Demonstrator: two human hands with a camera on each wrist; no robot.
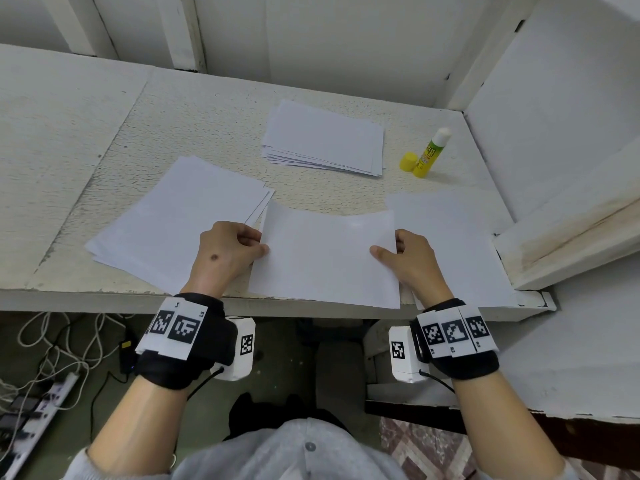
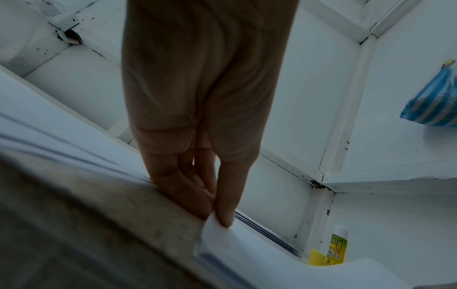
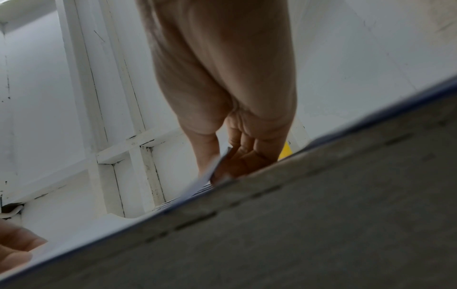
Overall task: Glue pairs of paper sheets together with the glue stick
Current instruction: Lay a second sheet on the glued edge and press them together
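A white paper sheet [image 1: 325, 258] is held slightly bowed above the table's front edge. My left hand [image 1: 232, 251] pinches its left edge between thumb and fingers, as the left wrist view shows at the sheet's corner [image 2: 217, 230]. My right hand [image 1: 408, 258] pinches the right edge [image 3: 212, 170]. Another single sheet [image 1: 450, 237] lies flat to the right, partly under the held one. The yellow-green glue stick [image 1: 431, 154] stands uncapped at the back right, its yellow cap [image 1: 408, 161] beside it.
A stack of sheets [image 1: 325, 138] lies at the back centre, and a second pile [image 1: 173, 220] lies at the front left. White walls [image 1: 554, 98] close in the table [image 1: 207, 116] at the back and right. Cables and a power strip [image 1: 41, 403] lie on the floor.
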